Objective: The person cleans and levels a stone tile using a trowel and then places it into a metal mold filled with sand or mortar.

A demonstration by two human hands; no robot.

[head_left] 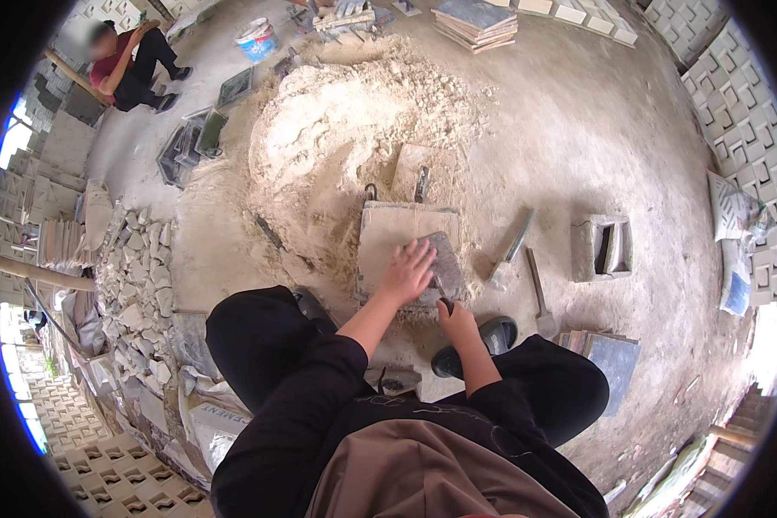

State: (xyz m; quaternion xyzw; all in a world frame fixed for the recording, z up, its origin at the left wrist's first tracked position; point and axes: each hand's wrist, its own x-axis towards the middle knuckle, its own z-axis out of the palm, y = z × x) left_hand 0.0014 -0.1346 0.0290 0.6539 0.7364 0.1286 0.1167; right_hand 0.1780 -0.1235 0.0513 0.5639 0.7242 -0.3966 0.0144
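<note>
at clock centre, work piece: one square mould, lying flat between the person's two feet, its top face pale, level and dusty; two handle-like metal parts show at its far edge, at 11 and 12 o'clock.
left hand: one hand, unclenched, fingers spread, palm down over the trowel's blade and the mould's top.
right hand: one hand, at 5 o'clock, closed around the handle of the trowel.
trowel: one, dark and flat-bladed, resting on the mould's right part.
loose tools: two, both at 3 o'clock: one metal-bladed tool and, farther out, one long-handled scraper.
hollow block: one, grey, at 3 o'clock, well apart from the mould.
sand heap: one, pale, at 11 to 12 o'clock.
bucket: one, at 11 o'clock, beyond the heap.
plate stacks: two, at 1 o'clock and 4 o'clock; plates too overlapped to count.
rubble: one pile, at 9 o'clock; pieces uncountable.
other person: one, seated, at 10 o'clock.
</note>
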